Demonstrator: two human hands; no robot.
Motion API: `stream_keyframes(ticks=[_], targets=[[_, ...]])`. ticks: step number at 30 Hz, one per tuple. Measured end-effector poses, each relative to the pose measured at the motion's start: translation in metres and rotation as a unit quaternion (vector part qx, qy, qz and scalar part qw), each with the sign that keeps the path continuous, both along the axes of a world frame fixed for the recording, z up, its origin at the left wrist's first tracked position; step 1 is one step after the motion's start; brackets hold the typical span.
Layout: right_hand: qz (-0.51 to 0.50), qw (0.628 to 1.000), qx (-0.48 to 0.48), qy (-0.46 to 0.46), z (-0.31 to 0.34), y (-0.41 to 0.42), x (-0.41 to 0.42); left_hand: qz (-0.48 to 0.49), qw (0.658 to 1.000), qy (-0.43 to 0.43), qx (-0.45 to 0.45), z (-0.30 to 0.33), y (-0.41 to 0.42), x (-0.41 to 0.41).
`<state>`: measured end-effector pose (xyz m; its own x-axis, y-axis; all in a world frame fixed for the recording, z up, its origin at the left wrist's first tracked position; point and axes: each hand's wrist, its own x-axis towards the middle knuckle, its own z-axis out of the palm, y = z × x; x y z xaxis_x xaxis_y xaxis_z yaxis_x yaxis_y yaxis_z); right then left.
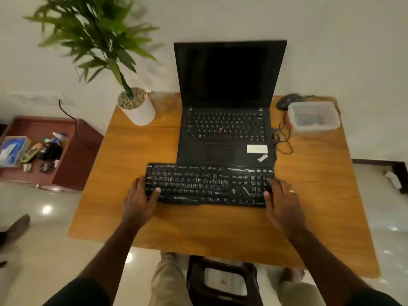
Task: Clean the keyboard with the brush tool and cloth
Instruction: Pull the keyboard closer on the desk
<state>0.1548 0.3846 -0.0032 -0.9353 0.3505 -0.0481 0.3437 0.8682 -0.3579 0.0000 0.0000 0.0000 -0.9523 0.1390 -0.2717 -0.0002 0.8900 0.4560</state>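
Black keyboard (208, 184) flat on wooden tabletop (136, 151), touching front edge of open laptop (227, 120). Left hand (139, 199) grips keyboard's left end, right hand (281, 202) its right end. Potted plant (135, 107) behind-left of keyboard, plastic box (313, 115) behind-right.

Both of my arms reach forward, bare from the dark short sleeves down; my left hand (139, 200) grips the left end of the keyboard (207, 184), thumb laid across the keys, fingers round the edge; my right hand (281, 202) grips the right end likewise, thumb on the keys, a ring on one finger; wrists held level.
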Motion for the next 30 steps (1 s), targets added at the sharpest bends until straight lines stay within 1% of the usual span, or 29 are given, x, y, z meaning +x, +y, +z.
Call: stream_keyframes(ticks=[2, 4, 6, 8, 11, 13, 16, 19, 25, 27, 30], targets=[[-0.046, 0.998, -0.043, 0.027, -0.018, -0.004, -0.001, 0.028, 0.999, 0.025, 0.024, -0.020, 0.001, 0.005], [-0.084, 0.993, -0.033, 0.076, -0.036, -0.010, -0.002, 0.046, 0.996, 0.070, 0.019, -0.038, 0.005, 0.012], [-0.088, 0.988, -0.009, 0.129, -0.051, -0.014, 0.001, 0.063, 0.991, 0.121, 0.012, -0.052, 0.010, 0.018], [-0.088, 0.982, -0.023, 0.164, -0.059, -0.013, 0.004, 0.071, 0.984, 0.160, 0.025, -0.060, 0.011, 0.019], [-0.095, 0.981, -0.049, 0.160, -0.062, -0.011, 0.009, 0.085, 0.973, 0.201, 0.076, -0.069, 0.007, 0.023], [-0.107, 0.978, -0.072, 0.167, -0.062, -0.010, 0.010, 0.092, 0.966, 0.225, 0.091, -0.073, 0.003, 0.021], [-0.137, 0.962, -0.104, 0.212, -0.063, -0.007, 0.012, 0.089, 0.970, 0.214, 0.075, -0.080, 0.001, 0.014], [-0.132, 0.957, -0.110, 0.236, -0.065, -0.009, 0.014, 0.087, 0.973, 0.205, 0.062, -0.086, -0.005, 0.012], [-0.124, 0.947, -0.110, 0.274, -0.076, -0.005, 0.013, 0.047, 0.969, 0.213, 0.112, -0.081, -0.004, 0.017], [-0.150, 0.941, -0.129, 0.274, -0.078, -0.004, 0.014, 0.026, 0.974, 0.197, 0.106, -0.076, -0.003, 0.022], [-0.205, 0.915, -0.157, 0.309, -0.072, -0.004, 0.020, -0.022, 0.981, 0.172, 0.091, -0.065, -0.001, 0.031]])
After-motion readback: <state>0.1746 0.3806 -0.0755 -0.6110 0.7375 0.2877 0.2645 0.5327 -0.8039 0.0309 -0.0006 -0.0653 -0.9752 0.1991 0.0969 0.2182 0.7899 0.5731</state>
